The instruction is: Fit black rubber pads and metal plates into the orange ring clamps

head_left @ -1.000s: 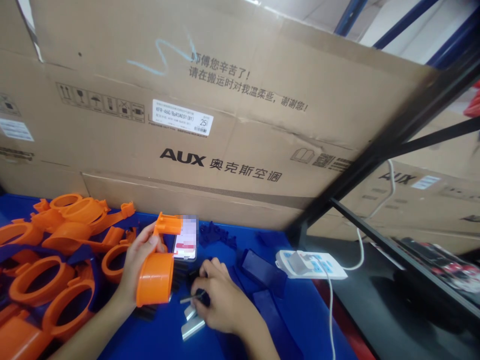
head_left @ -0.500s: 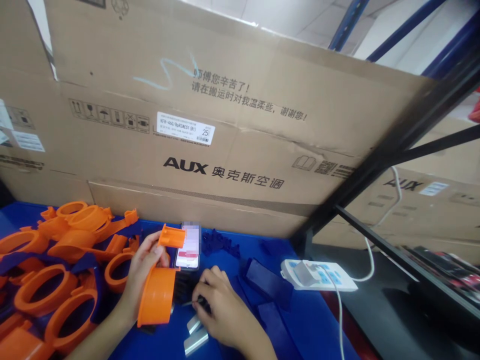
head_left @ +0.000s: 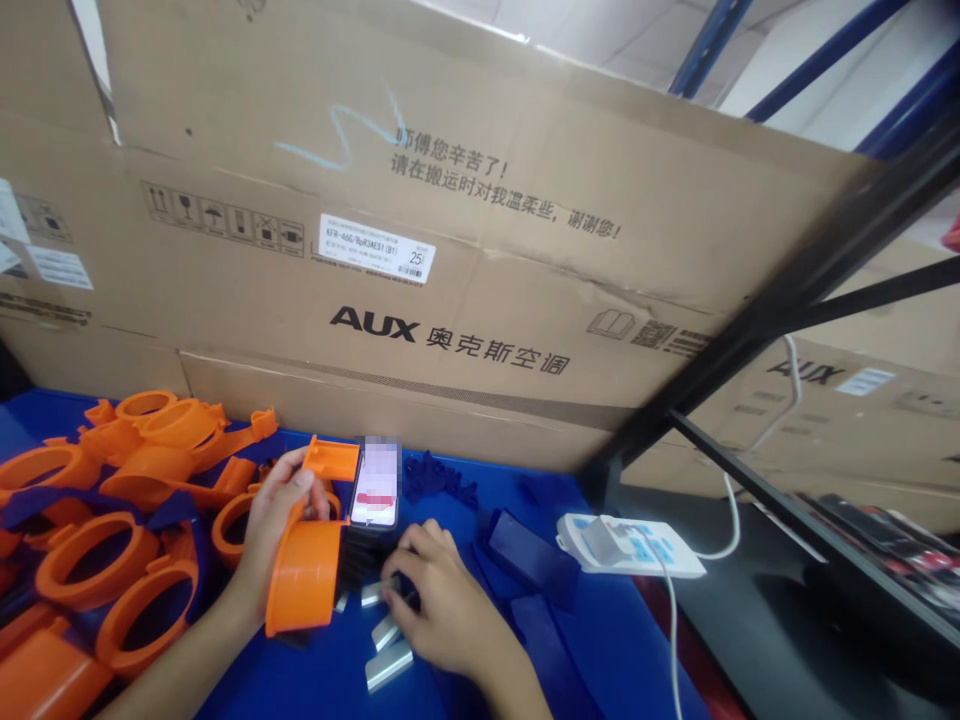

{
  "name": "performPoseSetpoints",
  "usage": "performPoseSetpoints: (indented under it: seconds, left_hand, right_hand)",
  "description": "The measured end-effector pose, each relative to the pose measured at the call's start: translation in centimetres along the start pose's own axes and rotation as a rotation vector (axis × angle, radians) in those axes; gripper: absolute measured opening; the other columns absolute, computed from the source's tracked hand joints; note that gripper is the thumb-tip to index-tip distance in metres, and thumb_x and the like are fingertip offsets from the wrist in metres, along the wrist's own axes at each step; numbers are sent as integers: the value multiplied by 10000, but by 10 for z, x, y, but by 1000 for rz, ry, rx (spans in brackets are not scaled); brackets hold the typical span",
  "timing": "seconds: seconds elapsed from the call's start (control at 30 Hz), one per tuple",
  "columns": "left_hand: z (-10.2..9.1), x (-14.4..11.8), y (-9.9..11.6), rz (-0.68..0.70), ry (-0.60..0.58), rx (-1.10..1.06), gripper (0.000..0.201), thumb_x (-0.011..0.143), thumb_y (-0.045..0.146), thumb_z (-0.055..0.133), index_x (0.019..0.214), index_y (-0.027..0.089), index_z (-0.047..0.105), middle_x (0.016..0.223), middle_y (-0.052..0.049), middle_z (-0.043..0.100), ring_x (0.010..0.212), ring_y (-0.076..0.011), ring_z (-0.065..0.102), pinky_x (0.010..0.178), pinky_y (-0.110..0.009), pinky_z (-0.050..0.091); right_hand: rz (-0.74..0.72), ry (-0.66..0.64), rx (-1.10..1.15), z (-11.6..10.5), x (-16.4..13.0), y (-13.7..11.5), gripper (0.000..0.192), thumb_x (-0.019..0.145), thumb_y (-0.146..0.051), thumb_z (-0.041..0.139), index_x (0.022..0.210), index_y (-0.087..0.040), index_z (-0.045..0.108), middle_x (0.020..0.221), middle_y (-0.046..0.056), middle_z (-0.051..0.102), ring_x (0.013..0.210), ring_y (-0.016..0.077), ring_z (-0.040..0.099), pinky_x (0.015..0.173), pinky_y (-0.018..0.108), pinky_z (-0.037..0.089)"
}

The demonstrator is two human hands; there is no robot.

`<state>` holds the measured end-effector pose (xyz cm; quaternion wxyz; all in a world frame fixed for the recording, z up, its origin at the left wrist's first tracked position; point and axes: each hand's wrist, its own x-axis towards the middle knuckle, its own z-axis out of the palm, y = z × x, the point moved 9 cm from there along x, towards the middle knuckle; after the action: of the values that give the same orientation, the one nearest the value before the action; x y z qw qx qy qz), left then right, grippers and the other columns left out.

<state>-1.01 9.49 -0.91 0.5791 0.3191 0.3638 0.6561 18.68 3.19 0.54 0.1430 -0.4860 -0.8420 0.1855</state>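
My left hand grips an orange plastic ring-shaped housing with a boxy tab on top, held upright above the blue table. My right hand rests on the table just right of it, fingertips pinched on a small silver metal clip. Two more silver clips lie on the table below my right hand. A phone with a lit screen stands behind the housing, between my hands.
A heap of orange ring housings fills the left of the table. Dark blue plastic pieces lie right of my hands. A white power strip with its cord sits at the table's right edge. A large cardboard box walls the back.
The orange housing has dropped slightly and shifted left. My right hand has moved a little leftward and now pinches a silver clip close to the housing.
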Motion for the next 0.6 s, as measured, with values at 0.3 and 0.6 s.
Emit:
performPoseSetpoints:
  seconds: [0.3, 0.6]
  left_hand:
    - [3, -2, 1, 32, -8, 13, 315, 845, 411, 759, 1068, 214, 657, 610, 42, 622, 539, -139, 568, 523, -227, 485]
    - [3, -1, -4, 37, -34, 51, 357, 859, 420, 744, 1143, 224, 652, 625, 40, 633, 542, -134, 550, 514, -217, 474]
  right_hand:
    - [17, 88, -150, 0, 4, 9, 212, 951, -196, 635, 1146, -271, 675, 1192, 77, 563, 1095, 280, 484, 909, 425, 404]
    - [13, 76, -90, -4, 1, 17, 136, 912, -199, 695, 1032, -264, 688, 1169, 50, 560, 1116, 263, 479, 947, 420, 380]
